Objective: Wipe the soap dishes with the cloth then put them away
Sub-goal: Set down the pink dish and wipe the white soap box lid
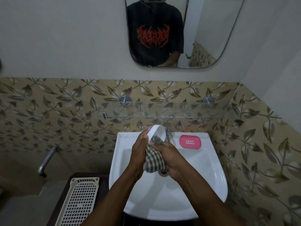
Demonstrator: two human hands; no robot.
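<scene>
So, the white dish (157,132) is held up over the back of the sink (203,168), tipped on its edge, right in front of the tap (169,132). It's gripped at its left rim by the left hand (140,147). The fingers are curled round the edge, and most of the dish sticks up above and to the right of that grip.

The cloth (154,160) (checked, kinda bunched up) is clutched in the right hand (169,154), with the fingers closed on it. Its top end is pushed up against the lower side of the white dish, so the two are touching. The rest of the cloth is left hanging between the two hands, over the middle of the sink. How deep the cloth goes into the dish can't be told, since that part is hidden by the fingers.

The pink dish (190,141) is laid flat on the sink's back right corner, just beside the tap and clear of both hands.

Other stuff: a glass shelf (162,111) is fixed to the tiled wall above the sink, a mirror (203,30) is hung higher up over the sink, and a cream slotted tray (79,201) is set down left of the sink.
</scene>
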